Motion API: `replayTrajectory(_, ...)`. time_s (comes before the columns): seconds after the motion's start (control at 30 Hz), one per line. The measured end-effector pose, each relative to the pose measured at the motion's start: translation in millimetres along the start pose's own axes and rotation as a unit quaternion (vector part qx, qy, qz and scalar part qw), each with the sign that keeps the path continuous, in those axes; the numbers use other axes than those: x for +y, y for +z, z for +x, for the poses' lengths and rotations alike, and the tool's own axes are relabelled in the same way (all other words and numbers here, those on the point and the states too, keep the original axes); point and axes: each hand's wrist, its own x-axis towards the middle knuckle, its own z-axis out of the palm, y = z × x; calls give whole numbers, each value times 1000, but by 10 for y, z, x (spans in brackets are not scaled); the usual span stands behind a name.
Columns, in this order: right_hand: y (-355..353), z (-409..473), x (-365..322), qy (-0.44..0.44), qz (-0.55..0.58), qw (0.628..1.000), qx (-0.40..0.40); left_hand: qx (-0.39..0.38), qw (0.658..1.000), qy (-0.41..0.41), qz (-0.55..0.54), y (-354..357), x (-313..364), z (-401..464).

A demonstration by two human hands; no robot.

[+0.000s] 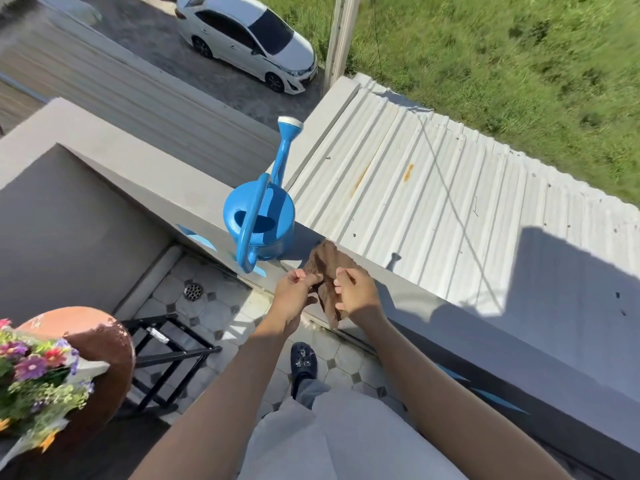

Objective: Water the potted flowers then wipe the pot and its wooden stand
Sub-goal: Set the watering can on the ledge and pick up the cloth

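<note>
A blue watering can [260, 216] stands upright on top of the grey balcony wall [145, 174], spout pointing away. Just right of it a brown cloth [325, 268] hangs over the wall's edge. My left hand [294, 299] pinches the cloth's left side and my right hand [356, 292] grips its right side, both at the wall. At the lower left is a terracotta pot [100, 341] with purple, red and orange flowers [31, 372]. The stand under the pot is hidden.
A black metal frame [166, 355] stands on the tiled balcony floor beside the pot, near a floor drain [193, 291]. My dark shoe [303, 362] is on the tiles. Beyond the wall lie a corrugated roof [433, 202], grass and a parked white car [249, 39].
</note>
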Motion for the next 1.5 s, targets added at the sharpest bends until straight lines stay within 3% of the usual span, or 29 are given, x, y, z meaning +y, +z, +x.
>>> replayTrajectory(0.07,78,-146,-168,75,105,990,-61,-14,995,76,70,-151,102,-176)
replayTrajectory(0.23,470,-429,-365,167,205,942,-205,-54,958,190,208,-694,332,-843)
replayTrajectory(0.37,941,-943,-476,73,191,949,-239,2,926,227,302,-1243,346,-1505)
replayTrajectory(0.43,1188,-1204,-487,40,207,940,-270,37,932,219,288,-1524,278,-1829)
replayTrajectory(0.53,1558,-1503,-520,21,161,949,-271,162,943,210,202,-1923,46,-2139)
replayTrajectory(0.63,1877,-1747,-517,-2,112,956,-269,297,950,89,21,-2345,-297,-2253)
replayTrajectory(0.77,2147,-1933,-439,-40,68,957,-280,394,903,-12,-173,-2775,-683,-2237)
replayTrajectory(0.9,2328,-1924,-419,-57,38,955,-290,419,840,-39,-342,-3162,-756,-2055)
replayTrajectory(0.97,2420,-1855,-424,-64,14,954,-293,438,818,-36,-372,-3364,-723,-1922)
replayTrajectory(1.03,2519,-1741,-451,-64,-9,953,-296,493,800,-47,-338,-3566,-686,-1808)
replayTrajectory(1.17,2727,-1495,-551,-23,-7,959,-284,589,791,-78,-147,-3914,-684,-1720)
replayTrajectory(1.3,2902,-1300,-662,-25,-26,945,-324,562,819,-113,-21,-4237,-712,-1655)
replayTrajectory(1.5,3096,-1146,-791,-37,-54,935,-349,475,865,-156,31,-4413,-667,-1645)
